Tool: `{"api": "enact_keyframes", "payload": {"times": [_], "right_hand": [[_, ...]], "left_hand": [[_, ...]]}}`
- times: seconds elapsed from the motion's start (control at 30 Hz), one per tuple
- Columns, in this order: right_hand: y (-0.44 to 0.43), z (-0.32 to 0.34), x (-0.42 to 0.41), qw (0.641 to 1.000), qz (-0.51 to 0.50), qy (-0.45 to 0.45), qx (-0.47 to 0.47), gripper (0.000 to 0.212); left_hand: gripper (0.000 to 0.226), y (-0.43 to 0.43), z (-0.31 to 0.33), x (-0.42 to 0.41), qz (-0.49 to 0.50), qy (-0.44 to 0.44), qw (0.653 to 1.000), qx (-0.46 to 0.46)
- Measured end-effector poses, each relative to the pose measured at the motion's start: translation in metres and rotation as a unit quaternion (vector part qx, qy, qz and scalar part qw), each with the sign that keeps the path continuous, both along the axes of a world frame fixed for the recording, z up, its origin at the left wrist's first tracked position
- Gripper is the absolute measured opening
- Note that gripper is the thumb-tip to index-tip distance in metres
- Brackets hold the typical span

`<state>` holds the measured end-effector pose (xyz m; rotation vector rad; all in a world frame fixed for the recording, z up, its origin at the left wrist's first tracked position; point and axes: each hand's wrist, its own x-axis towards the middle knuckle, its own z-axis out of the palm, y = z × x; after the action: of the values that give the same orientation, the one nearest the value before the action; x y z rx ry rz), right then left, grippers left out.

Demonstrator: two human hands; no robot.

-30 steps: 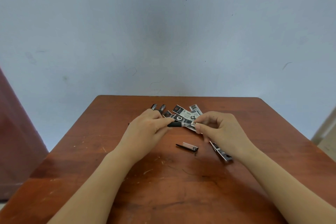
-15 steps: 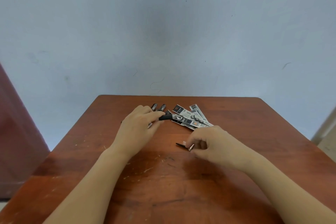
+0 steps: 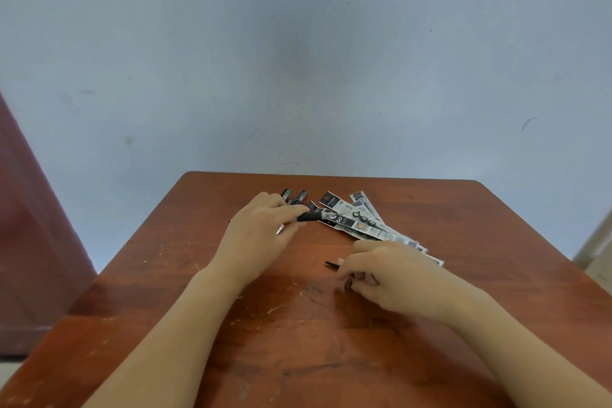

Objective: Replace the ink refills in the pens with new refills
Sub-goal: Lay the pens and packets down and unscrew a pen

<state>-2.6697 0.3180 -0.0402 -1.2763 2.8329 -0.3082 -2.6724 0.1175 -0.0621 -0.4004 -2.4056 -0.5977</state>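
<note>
The left hand [image 3: 261, 232] is curled round a pen [image 3: 309, 216]. Its black grip section sticks out just past the thumb and forefinger, and a silvery end shows below the knuckles. The right hand [image 3: 390, 275] is bent down onto the table [image 3: 463, 209], and its fingertips pinch a small pen part [image 3: 331, 264] whose dark end pokes out just left of them. What the rest of that piece looks like under the fingers cannot be told. The refill packets [image 3: 357, 219] lie fanned flat, starting just beyond the left thumb and running back under the right knuckles. Two more pens [image 3: 301, 194] lie just beyond the left fingertips. All of this is likely light and small, so little force is needed. The pen body is probably stiff, smooth plastic and could roll or twist in the palm. The rubbery-looking black section is the surest place to hold it while the other end is unscrewed or pulled. The loose part looks tiny and apt to skid on the wood, so it is best nipped at its sides between thumb and forefinger. The packets look thin, glossy and floppy, best lifted by a free corner. A bare refill would be slender and bendable and is better held near its middle than at the tip.
</note>
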Motion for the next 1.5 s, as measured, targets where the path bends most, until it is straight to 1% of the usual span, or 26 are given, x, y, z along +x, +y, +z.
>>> {"api": "enact_keyframes", "payload": {"times": [0.07,0.13,0.17,0.2,0.27,0.4,0.47,0.53,0.57,0.67,0.77,0.87,0.93,1.0,1.1,1.17,1.23,1.3,1.4,1.5], "right_hand": [[0.001,0.000,-0.003,0.997,-0.016,0.009,-0.073,0.021],[0.004,-0.002,-0.009,0.978,-0.054,0.051,-0.196,0.020],[0.006,-0.003,-0.011,0.965,-0.078,0.070,-0.240,0.019],[0.007,-0.004,-0.014,0.955,-0.096,0.085,-0.268,0.018],[0.008,-0.006,-0.015,0.945,-0.108,0.106,-0.290,0.018],[0.004,-0.006,-0.013,0.941,-0.116,0.104,-0.300,0.025],[0.002,-0.007,-0.012,0.943,-0.114,0.108,-0.294,0.021],[0.002,-0.007,-0.012,0.945,-0.113,0.112,-0.286,0.011],[0.002,-0.007,-0.012,0.947,-0.112,0.114,-0.280,0.009],[0.004,-0.007,-0.013,0.952,-0.107,0.112,-0.265,0.008],[0.015,0.000,-0.020,0.963,-0.105,0.099,-0.227,0.005],[0.041,0.011,-0.036,0.964,-0.146,0.098,-0.198,0.007],[0.064,0.015,-0.048,0.947,-0.210,0.112,-0.214,0.006],[0.089,0.015,-0.057,0.923,-0.281,0.128,-0.228,0.006],[0.120,0.008,-0.068,0.884,-0.388,0.121,-0.231,0.012],[0.131,0.001,-0.073,0.857,-0.447,0.106,-0.235,0.014],[0.135,-0.005,-0.077,0.830,-0.498,0.090,-0.233,0.016],[0.136,-0.011,-0.079,0.811,-0.535,0.067,-0.228,0.017],[0.137,-0.015,-0.080,0.797,-0.561,0.038,-0.222,0.017],[0.137,-0.017,-0.081,0.785,-0.578,0.022,-0.222,0.019]], "left_hand": [[0.022,0.000,0.000,0.000,-0.003,0.000,1.000,0.005],[0.024,0.001,0.000,0.001,-0.012,-0.005,1.000,0.012],[0.024,0.002,0.001,0.001,-0.019,-0.009,1.000,0.012],[0.025,0.003,0.001,0.002,-0.027,-0.013,0.999,0.009],[0.026,0.006,0.001,0.004,-0.042,-0.020,0.999,0.003],[0.026,0.009,0.000,0.004,-0.052,-0.023,0.998,-0.010],[0.026,0.010,0.001,0.005,-0.052,-0.022,0.998,-0.011],[0.026,0.011,0.002,0.007,-0.053,-0.022,0.998,-0.014],[0.026,0.012,0.002,0.007,-0.053,-0.023,0.998,-0.017],[0.026,0.012,0.002,0.008,-0.053,-0.030,0.998,-0.016],[0.024,0.009,0.001,0.006,-0.043,-0.022,0.999,-0.017],[0.024,0.006,0.000,0.003,-0.014,-0.011,1.000,-0.014],[0.021,0.004,0.001,0.003,0.002,-0.008,1.000,-0.001],[0.025,0.002,0.003,0.004,0.005,-0.010,1.000,0.021],[0.022,0.003,0.006,0.007,-0.024,-0.018,0.999,0.040],[0.025,0.006,0.009,0.011,-0.064,-0.051,0.995,0.057],[0.029,0.009,0.012,0.015,-0.106,-0.103,0.988,0.055],[0.029,0.010,0.012,0.017,-0.135,-0.145,0.979,0.038],[0.031,0.009,0.013,0.018,-0.154,-0.193,0.969,0.003],[0.028,0.009,0.015,0.019,-0.151,-0.212,0.965,-0.033]]}}
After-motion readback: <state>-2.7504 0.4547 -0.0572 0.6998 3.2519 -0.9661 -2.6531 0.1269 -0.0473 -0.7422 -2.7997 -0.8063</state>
